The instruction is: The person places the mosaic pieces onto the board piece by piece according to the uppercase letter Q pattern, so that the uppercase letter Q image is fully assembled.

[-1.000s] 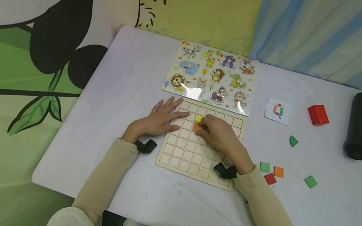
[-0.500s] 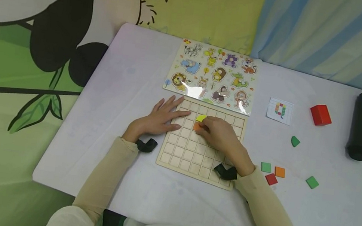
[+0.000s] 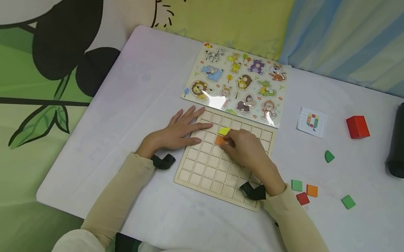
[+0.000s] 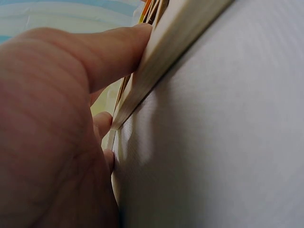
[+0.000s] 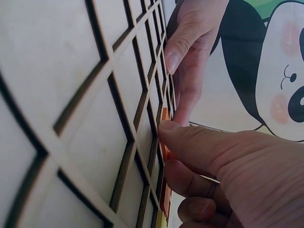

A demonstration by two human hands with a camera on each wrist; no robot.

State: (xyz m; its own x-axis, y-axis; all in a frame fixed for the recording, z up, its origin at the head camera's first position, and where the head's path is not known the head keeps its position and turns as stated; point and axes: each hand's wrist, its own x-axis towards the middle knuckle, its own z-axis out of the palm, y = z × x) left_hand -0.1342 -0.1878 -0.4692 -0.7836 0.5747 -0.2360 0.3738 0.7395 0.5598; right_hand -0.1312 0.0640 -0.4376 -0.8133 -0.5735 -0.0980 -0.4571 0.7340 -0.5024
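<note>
My left hand (image 3: 176, 133) lies spread at the left side of a wooden grid board (image 3: 205, 170), fingers over its edge and the thumb on its rim. My right hand (image 3: 248, 150) is over the board's upper middle, thumb and curled index finger pinching an orange square tile (image 3: 219, 140) low at the grid. Just beyond that tile, a yellow tile (image 3: 223, 131) shows beside the fingertips. In the right wrist view the thumb presses along the orange tile (image 5: 165, 115), and a reddish tile edge (image 5: 165, 199) shows below it, partly behind the fingers.
An animal puzzle board (image 3: 239, 84) lies behind the grid board. To the right are a pattern card (image 3: 312, 122), a red block (image 3: 358, 127), a green quarter-round piece (image 3: 329, 156) and a black cylinder (image 3: 403, 140). Several loose tiles, including a red tile (image 3: 303, 198), lie by the right sleeve.
Both hands stay almost where they were. My right fingers shift very slightly at the orange tile, and the whole view moves a little with the head.
</note>
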